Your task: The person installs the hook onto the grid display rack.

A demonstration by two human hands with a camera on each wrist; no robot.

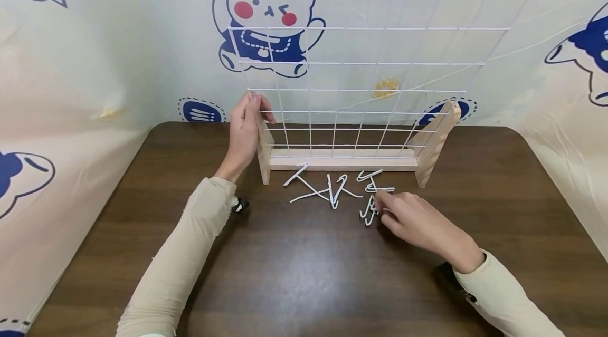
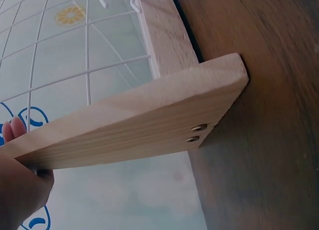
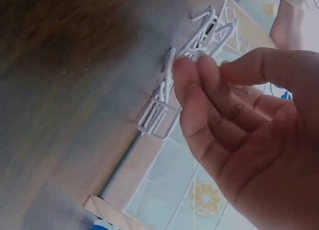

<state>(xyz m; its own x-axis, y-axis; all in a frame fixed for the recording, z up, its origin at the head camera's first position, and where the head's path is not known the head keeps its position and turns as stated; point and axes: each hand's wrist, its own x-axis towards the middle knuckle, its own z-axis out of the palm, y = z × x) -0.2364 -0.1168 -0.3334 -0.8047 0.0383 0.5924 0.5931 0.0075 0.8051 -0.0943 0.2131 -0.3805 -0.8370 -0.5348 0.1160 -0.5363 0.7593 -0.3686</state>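
Note:
A white wire grid panel point(image 1: 351, 63) stands in a wooden base with two side supports. My left hand point(image 1: 244, 126) grips the upper part of the left wooden support point(image 2: 134, 120), with the thumb in front and fingertips showing past it. Several white wire hooks lie on the table before the base, among them a tangled group point(image 1: 332, 192) in the middle. At the right-hand hooks point(image 1: 368, 211), my right hand point(image 1: 423, 221) has its fingertips bent down against them. Its fingers hide part of the hooks point(image 3: 199, 38), and whether one is pinched is unclear.
The brown wooden table point(image 1: 294, 273) reaches back to a patterned cloth backdrop point(image 1: 133, 52), which also hangs at both sides. The right wooden support point(image 1: 437, 142) stands beyond the right hand. A crossbar point(image 1: 342, 163) joins the supports behind the hooks.

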